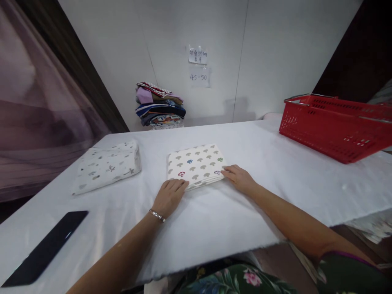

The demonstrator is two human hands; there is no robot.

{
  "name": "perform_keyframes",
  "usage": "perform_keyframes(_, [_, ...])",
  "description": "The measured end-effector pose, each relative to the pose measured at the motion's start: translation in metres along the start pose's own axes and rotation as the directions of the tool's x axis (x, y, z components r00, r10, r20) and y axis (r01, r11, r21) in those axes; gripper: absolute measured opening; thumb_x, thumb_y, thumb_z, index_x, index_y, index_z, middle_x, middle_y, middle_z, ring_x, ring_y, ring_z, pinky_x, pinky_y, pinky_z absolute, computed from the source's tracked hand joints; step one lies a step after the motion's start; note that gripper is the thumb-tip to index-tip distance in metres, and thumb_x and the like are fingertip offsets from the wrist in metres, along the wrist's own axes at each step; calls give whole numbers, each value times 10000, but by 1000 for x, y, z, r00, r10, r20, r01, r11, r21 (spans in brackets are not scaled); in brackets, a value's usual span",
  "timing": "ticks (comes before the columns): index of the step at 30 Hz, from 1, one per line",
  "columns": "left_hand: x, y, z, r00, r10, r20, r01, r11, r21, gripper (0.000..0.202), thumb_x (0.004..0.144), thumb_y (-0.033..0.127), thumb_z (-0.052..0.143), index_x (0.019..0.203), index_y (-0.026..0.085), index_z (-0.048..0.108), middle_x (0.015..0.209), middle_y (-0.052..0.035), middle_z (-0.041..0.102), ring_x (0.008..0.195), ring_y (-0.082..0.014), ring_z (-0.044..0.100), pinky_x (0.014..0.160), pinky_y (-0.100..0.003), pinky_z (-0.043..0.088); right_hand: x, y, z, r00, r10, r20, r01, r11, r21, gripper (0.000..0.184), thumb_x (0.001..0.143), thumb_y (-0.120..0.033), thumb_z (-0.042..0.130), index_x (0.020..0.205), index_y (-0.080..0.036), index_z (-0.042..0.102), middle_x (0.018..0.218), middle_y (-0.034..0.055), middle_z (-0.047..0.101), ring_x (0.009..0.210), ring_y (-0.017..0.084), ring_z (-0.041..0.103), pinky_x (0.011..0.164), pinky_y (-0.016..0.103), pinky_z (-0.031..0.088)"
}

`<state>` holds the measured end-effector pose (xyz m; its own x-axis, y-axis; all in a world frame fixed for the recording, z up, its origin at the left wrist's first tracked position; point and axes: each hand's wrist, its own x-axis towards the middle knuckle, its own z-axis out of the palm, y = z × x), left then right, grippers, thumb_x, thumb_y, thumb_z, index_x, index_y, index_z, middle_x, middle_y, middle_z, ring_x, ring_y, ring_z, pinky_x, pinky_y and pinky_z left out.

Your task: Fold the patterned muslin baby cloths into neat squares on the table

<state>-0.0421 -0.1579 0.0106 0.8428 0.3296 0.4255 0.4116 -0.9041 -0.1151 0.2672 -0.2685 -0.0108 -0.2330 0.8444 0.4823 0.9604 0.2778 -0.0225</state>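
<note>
Item, nearest: a dark green floral garment [235, 283] on the person, at the near edge of a desk [220, 222] covered in white. Item: a flat black slab [45, 249], near left, lying off to the side, presumably to leave the middle free. Item: two bare hands. The left hand [170, 197], a bracelet [157, 215] at its wrist, lies palm down with fingers close together over the near left corner of a folded mushroom-print cloth [199, 163]; the right hand [241, 179], loosely bent, touches its near right corner. Whether either pinches the fabric cannot be told; the paired placement probably keeps the layers square. The cloth lies flat mid-desk, straight before the person, likely for even reach. Item: a second folded cloth [107, 167], pale with grey motifs, to the left, apparently set aside. Item: a red basket [324, 130], far right, well apart from the hands. Item: a pile of folded fabrics [161, 105] by the wall [269, 49], evidently stacked to save room. Item: two handwritten sheets [197, 55] on the wall, placed for easy reading.
</note>
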Motion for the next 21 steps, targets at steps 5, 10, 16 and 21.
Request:
perform_keyframes(5, [-8,-8,-1,1000,4,-3,-4,998,-55,470,775,100,471,1233,204,470,1191,-97,561,1113,-231,492,917,-395,401,-6,0,-6,998,-33,57,32,999,24,445,835,-123,435,1273,-196,451,1255,115,499,1085,234,462,839,397,443])
perform_keyframes(10, [-16,-20,-5,998,-4,60,6,999,-43,620,718,21,408,1310,205,390,1319,-81,471,1229,-223,402,968,-390,390,1,-1,-7,994,2,106,2,999,-41,400,863,-164,435,1261,-193,459,1278,104,485,1141,245,424,863,402,428])
perform_keyframes(16, [-14,-23,-3,990,-12,143,14,1000,-13,641,697,-15,365,1295,211,423,1300,-60,499,1209,-215,434,945,-389,437,8,2,7,992,-9,126,23,994,-106,454,825,-59,381,1271,-115,442,1242,144,504,1086,252,456,853,403,435])
perform_keyframes(21, [-20,-21,2,991,-32,130,32,999,3,619,710,-17,358,1291,181,442,1310,-65,491,1237,-203,410,994,-359,421,4,4,11,997,-25,78,32,995,-90,475,813,-60,385,1277,-146,440,1212,132,528,1051,248,484,858,413,442])
